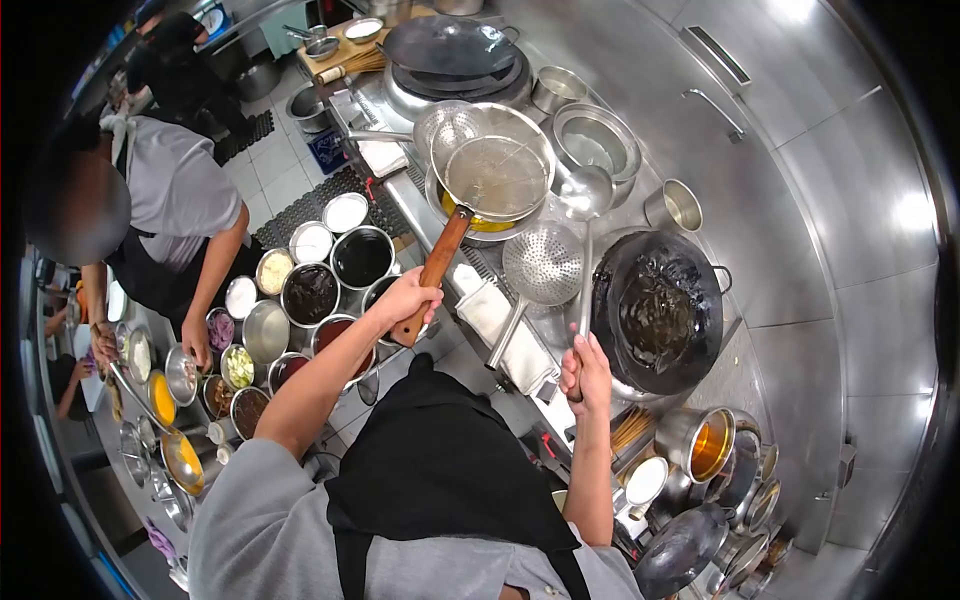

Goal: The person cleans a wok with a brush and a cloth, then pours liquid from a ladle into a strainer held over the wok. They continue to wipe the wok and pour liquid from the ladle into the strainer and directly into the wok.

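Observation:
My left hand (412, 298) is closed round the wooden handle (441, 262) of a large round mesh strainer (497, 172). The strainer is over a vessel with yellow contents (462, 216), mostly hidden beneath it. In my right hand (587, 374) is the handle of a metal ladle (586, 192), its bowl pointing away from me beside the strainer. A perforated skimmer (543, 262) lies between the two handles. Right of the ladle, a black wok (660, 312) with a dark, shiny inside sits on the range.
Bowls of sauces and ingredients, including a dark sauce tub (363, 257), stand to the left. A co-worker (175, 180) leans over them, holding a ladle. More metal pots (597, 140) and a second wok (450, 45) stand at the back. A steel pot with orange liquid (694, 445) is at lower right.

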### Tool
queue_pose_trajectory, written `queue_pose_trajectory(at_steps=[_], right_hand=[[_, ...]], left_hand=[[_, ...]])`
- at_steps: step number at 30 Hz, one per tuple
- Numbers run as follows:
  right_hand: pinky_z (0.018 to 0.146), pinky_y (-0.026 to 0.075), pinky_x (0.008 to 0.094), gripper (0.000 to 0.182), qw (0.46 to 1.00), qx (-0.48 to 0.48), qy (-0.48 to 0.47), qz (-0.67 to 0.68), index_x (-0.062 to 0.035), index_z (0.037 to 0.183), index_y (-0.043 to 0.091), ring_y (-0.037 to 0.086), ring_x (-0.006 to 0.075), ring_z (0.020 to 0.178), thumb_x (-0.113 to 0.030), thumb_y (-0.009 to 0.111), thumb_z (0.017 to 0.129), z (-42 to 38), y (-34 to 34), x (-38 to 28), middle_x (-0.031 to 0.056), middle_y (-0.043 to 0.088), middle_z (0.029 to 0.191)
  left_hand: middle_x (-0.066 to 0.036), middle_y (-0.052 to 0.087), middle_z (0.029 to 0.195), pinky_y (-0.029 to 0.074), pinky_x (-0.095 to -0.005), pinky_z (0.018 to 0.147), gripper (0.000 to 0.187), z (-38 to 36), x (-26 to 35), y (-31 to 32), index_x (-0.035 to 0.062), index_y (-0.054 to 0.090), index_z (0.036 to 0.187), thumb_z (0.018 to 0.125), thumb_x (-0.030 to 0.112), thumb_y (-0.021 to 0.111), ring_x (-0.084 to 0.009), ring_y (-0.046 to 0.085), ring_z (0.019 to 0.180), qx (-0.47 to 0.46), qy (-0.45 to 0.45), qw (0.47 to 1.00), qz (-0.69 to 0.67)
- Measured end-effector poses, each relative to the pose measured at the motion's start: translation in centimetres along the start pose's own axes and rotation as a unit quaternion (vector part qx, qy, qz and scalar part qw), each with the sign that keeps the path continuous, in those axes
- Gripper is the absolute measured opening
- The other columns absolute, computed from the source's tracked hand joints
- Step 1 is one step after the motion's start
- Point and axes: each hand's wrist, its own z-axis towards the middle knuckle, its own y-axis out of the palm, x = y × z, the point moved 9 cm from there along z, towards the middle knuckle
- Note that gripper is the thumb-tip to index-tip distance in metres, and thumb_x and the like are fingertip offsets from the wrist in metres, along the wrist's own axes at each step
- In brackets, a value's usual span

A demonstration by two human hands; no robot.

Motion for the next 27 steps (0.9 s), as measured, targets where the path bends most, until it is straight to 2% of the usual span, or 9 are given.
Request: queue_pose_trajectory(at_steps=[5, 8, 11, 13, 14, 15, 18, 22, 27], right_hand=[[0.033, 0.037, 0.0260, 0.031, 0.996, -0.040, 0.050, -0.065, -0.0088, 0.131, 0.053, 0.043, 0.0090, 0.038, -0.025, 0.057, 0.105, 2.5, 5.4, 1.8, -0.0001, 0.050, 0.063], [0.034, 0.036, 0.0264, 0.030, 0.966, 0.017, -0.006, -0.260, -0.0081, 0.129, 0.053, 0.044, 0.0096, 0.039, -0.026, 0.057, 0.105, 5.8, 7.6, 3.4, 0.0000, 0.051, 0.063], [0.035, 0.036, 0.0258, 0.030, 0.930, 0.043, -0.058, -0.361, -0.0079, 0.127, 0.055, 0.045, 0.0093, 0.042, -0.028, 0.058, 0.105, 10.1, 8.8, 5.8, -0.0002, 0.051, 0.064], [0.037, 0.037, 0.0252, 0.031, 0.990, -0.023, 0.074, -0.118, -0.0074, 0.128, 0.055, 0.045, 0.0085, 0.043, -0.029, 0.056, 0.106, 11.5, 9.4, 7.6, -0.0007, 0.051, 0.063], [0.037, 0.037, 0.0249, 0.032, 0.989, -0.057, 0.138, 0.009, -0.0072, 0.128, 0.056, 0.044, 0.0081, 0.043, -0.030, 0.055, 0.106, 11.5, 9.6, 8.4, -0.0009, 0.050, 0.063], [0.038, 0.038, 0.0240, 0.034, 0.957, -0.127, 0.191, 0.179, -0.0042, 0.130, 0.055, 0.042, 0.0071, 0.043, -0.030, 0.051, 0.108, 11.0, 10.6, 8.7, -0.0017, 0.048, 0.062], [0.037, 0.037, 0.0242, 0.037, 0.855, -0.223, 0.227, 0.410, -0.0007, 0.132, 0.052, 0.040, 0.0066, 0.042, -0.029, 0.047, 0.110, 8.2, 12.0, 7.8, -0.0018, 0.045, 0.062], [0.036, 0.036, 0.0227, 0.041, 0.808, -0.250, 0.214, 0.489, 0.0009, 0.136, 0.049, 0.038, 0.0056, 0.040, -0.031, 0.043, 0.111, 3.4, 11.6, 5.9, -0.0025, 0.042, 0.062], [0.033, 0.036, 0.0227, 0.046, 0.783, -0.235, 0.155, 0.554, 0.0003, 0.145, 0.043, 0.039, 0.0058, 0.039, -0.032, 0.037, 0.112, -4.1, 9.0, 1.4, -0.0021, 0.041, 0.062]], left_hand=[[-0.005, 0.054, 0.071, 0.047, -0.0290, 0.045, 0.034, -3.6, 6.9, 0.3, 0.0001, 0.044, 0.119, 0.091, 0.000, 0.062, -0.0151, 0.055, 0.048, 0.023, 0.039, 0.999, 0.015], [-0.005, 0.054, 0.071, 0.046, -0.0288, 0.044, 0.035, -4.6, 10.8, 0.1, -0.0005, 0.044, 0.121, 0.091, 0.000, 0.062, -0.0148, 0.055, 0.048, 0.026, 0.062, 0.997, 0.037], [-0.005, 0.053, 0.073, 0.045, -0.0272, 0.042, 0.043, -4.8, 12.9, -0.5, 0.0010, 0.044, 0.131, 0.092, 0.002, 0.063, -0.0140, 0.054, 0.047, 0.023, 0.071, 0.996, 0.044], [-0.005, 0.053, 0.073, 0.045, -0.0273, 0.042, 0.042, -5.0, 13.8, -0.6, 0.0010, 0.044, 0.130, 0.092, 0.002, 0.064, -0.0142, 0.054, 0.047, 0.008, 0.079, 0.996, 0.030], [-0.005, 0.054, 0.073, 0.045, -0.0278, 0.043, 0.040, -5.0, 14.2, -0.6, 0.0007, 0.044, 0.127, 0.092, 0.002, 0.064, -0.0148, 0.054, 0.047, 0.003, 0.080, 0.996, 0.028], [-0.005, 0.054, 0.073, 0.046, -0.0283, 0.043, 0.038, -5.1, 14.6, -0.7, 0.0005, 0.044, 0.124, 0.092, 0.002, 0.064, -0.0154, 0.055, 0.048, -0.002, 0.082, 0.996, 0.026], [-0.006, 0.055, 0.073, 0.046, -0.0289, 0.043, 0.037, -4.7, 15.0, -1.1, 0.0009, 0.045, 0.123, 0.092, 0.003, 0.065, -0.0166, 0.055, 0.048, -0.005, 0.087, 0.996, 0.020], [-0.006, 0.056, 0.073, 0.046, -0.0294, 0.044, 0.038, -3.9, 13.9, -1.9, 0.0012, 0.044, 0.124, 0.092, 0.003, 0.066, -0.0169, 0.054, 0.048, 0.007, 0.081, 0.997, -0.008], [-0.005, 0.055, 0.072, 0.046, -0.0277, 0.045, 0.027, -2.6, 10.7, -2.0, 0.0014, 0.048, 0.114, 0.093, 0.005, 0.063, -0.0152, 0.054, 0.048, 0.028, 0.042, 0.999, 0.011]])
